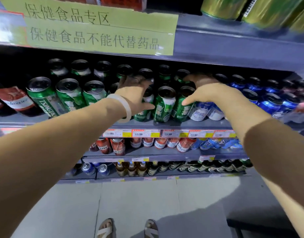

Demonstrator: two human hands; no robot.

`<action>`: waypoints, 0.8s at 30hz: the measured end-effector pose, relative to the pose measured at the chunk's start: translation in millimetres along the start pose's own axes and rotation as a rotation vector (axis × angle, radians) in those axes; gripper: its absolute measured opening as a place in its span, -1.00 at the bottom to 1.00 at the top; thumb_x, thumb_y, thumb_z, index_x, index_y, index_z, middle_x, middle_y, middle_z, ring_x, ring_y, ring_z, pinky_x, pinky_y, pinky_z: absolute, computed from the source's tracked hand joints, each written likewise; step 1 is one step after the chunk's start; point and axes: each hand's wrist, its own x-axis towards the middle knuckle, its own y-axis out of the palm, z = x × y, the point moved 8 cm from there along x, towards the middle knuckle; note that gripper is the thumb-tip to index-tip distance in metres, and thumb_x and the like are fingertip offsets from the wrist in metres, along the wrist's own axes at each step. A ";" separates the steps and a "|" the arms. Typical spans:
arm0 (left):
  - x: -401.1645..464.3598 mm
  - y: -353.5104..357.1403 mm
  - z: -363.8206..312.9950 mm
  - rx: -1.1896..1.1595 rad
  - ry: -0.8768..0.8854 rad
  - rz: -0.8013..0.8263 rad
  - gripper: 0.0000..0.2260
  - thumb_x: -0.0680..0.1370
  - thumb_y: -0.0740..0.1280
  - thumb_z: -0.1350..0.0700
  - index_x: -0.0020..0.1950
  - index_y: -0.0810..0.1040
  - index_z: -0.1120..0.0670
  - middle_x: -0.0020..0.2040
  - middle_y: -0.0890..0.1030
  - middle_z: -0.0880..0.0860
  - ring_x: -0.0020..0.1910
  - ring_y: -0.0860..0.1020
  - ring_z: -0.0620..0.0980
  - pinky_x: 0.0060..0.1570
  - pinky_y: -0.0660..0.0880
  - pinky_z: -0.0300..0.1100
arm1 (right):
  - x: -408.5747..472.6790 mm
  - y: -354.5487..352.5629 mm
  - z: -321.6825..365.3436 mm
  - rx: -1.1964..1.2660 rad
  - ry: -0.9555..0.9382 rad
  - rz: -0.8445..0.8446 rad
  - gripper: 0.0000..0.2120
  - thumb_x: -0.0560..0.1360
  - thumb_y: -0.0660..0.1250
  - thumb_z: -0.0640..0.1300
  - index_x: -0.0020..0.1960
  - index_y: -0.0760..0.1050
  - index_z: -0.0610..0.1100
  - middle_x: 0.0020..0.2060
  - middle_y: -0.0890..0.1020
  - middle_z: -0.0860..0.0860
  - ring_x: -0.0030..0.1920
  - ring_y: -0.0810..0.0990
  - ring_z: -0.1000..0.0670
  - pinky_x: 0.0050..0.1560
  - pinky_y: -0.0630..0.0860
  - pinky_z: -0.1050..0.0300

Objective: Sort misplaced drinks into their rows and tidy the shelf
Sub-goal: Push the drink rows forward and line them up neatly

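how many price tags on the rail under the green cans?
5 price tags in a row along the shelf edge, left to right. The left forearm covers the edge further left, so more may be hidden.

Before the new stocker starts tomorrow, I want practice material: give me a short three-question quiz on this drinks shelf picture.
1. True or false: the left hand, with a pale bangle on its wrist, reaches among the tall green beer cans.
2. What stands directly right of the green cans in the front row? A) white-and-blue cans B) brown glass bottles C) gold cans
3. Fill in: the sign taped to the shelf edge above the cans is a ____ paper sheet.

Key
1. True.
2. A, the white-and-blue cans; the right hand rests above them, its thumb on a green can.
3. Green, the green paper sign.
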 end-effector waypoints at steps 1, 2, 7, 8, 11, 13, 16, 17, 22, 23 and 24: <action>1.6 1.7 -6.5 -0.003 0.017 -0.001 -0.33 0.42 0.35 -0.16 0.45 0.17 -0.04 0.44 0.25 0.09 0.42 0.17 0.14 0.43 0.05 0.08 | -0.8 5.2 -5.7 -0.058 0.009 0.062 -0.12 0.28 0.51 0.07 0.46 0.11 0.08 0.31 0.39 -0.09 0.25 0.39 -0.15 0.18 0.39 0.03; 4.4 4.1 -14.3 -0.004 0.035 0.003 -0.35 0.43 0.35 -0.13 0.45 0.17 -0.06 0.46 0.22 0.07 0.44 0.15 0.13 0.44 0.01 0.09 | -1.3 10.5 -8.0 -0.112 -0.011 0.097 -0.14 0.30 0.50 0.05 0.46 0.11 0.07 0.25 0.42 -0.11 0.20 0.42 -0.14 0.09 0.38 0.07; 18.8 22.9 -46.6 0.072 0.128 0.094 -0.43 0.49 0.30 -0.04 0.45 0.16 -0.10 0.50 0.15 -0.01 0.48 0.05 0.06 0.44 -0.12 0.09 | -1.6 15.1 -6.6 -0.114 -0.059 0.073 -0.32 0.34 0.45 0.09 0.36 0.29 -0.06 0.24 0.49 -0.16 0.16 0.47 -0.17 0.04 0.37 0.08; 20.9 22.6 -49.5 0.065 0.125 0.078 -0.45 0.49 0.32 -0.03 0.44 0.21 -0.09 0.48 0.20 -0.01 0.46 0.09 0.06 0.44 -0.11 0.09 | -1.7 15.7 -8.1 -0.123 -0.058 0.089 -0.35 0.33 0.45 0.13 0.31 0.35 -0.11 0.17 0.54 -0.16 0.09 0.50 -0.16 0.01 0.41 0.08; 25.3 14.8 -51.9 0.076 0.097 -0.022 -0.52 0.42 0.38 -0.06 0.31 0.40 -0.08 0.33 0.40 0.04 0.35 0.26 0.13 0.41 -0.08 0.10 | -3.0 13.2 -8.9 -0.123 -0.094 0.073 -0.44 0.31 0.44 0.18 0.15 0.44 -0.15 -0.05 0.59 -0.14 -0.14 0.49 -0.10 -0.16 0.37 0.10; 26.9 12.4 -52.7 0.100 0.065 -0.044 -0.55 0.39 0.40 -0.11 0.25 0.45 -0.06 0.25 0.45 0.07 0.28 0.30 0.16 0.40 -0.07 0.10 | -3.7 13.7 -10.1 -0.103 -0.100 0.079 -0.49 0.32 0.43 0.17 0.07 0.45 -0.17 -0.13 0.58 -0.13 -0.21 0.47 -0.08 -0.21 0.34 0.11; 30.1 14.3 -53.0 0.122 0.005 -0.043 -0.52 0.37 0.39 -0.16 0.25 0.45 -0.07 0.23 0.45 0.09 0.27 0.30 0.18 0.41 -0.08 0.09 | -1.2 17.0 -12.6 -0.063 -0.112 0.085 -0.59 0.33 0.43 0.15 -0.04 0.41 -0.11 -0.21 0.50 -0.06 -0.25 0.44 -0.04 -0.26 0.33 0.12; 30.6 14.9 -52.7 0.121 -0.007 -0.049 -0.51 0.37 0.39 -0.16 0.25 0.44 -0.07 0.24 0.45 0.09 0.27 0.29 0.18 0.41 -0.09 0.09 | 0.1 17.2 -12.2 -0.059 -0.126 0.076 -0.60 0.33 0.43 0.15 -0.05 0.40 -0.10 -0.22 0.48 -0.04 -0.24 0.45 -0.04 -0.28 0.33 0.12; 18.4 13.3 -48.3 0.084 0.010 -0.092 -0.38 0.37 0.35 -0.24 0.37 0.31 -0.09 0.35 0.38 0.05 0.34 0.23 0.15 0.42 -0.13 0.08 | 3.4 11.8 -12.1 0.025 -0.220 0.065 -0.34 0.28 0.38 0.29 0.27 0.35 0.01 0.12 0.52 0.00 0.00 0.53 0.00 -0.07 0.40 0.18; 14.4 9.5 -43.1 0.063 -0.001 -0.111 -0.39 0.39 0.32 -0.24 0.39 0.30 -0.07 0.38 0.36 0.06 0.36 0.22 0.15 0.42 -0.11 0.07 | 2.0 2.9 -11.1 0.123 -0.235 0.002 -0.37 0.31 0.36 0.28 0.29 0.36 0.04 0.15 0.53 0.03 0.02 0.54 0.05 -0.05 0.39 0.23; 10.9 4.0 -34.6 0.038 -0.018 -0.142 -0.43 0.43 0.29 -0.22 0.38 0.32 -0.04 0.38 0.36 0.07 0.36 0.23 0.15 0.42 -0.08 0.05 | 2.9 -7.0 -12.0 0.223 -0.236 -0.083 -0.42 0.35 0.35 0.24 0.30 0.39 0.04 0.17 0.54 0.03 0.04 0.54 0.04 -0.02 0.37 0.25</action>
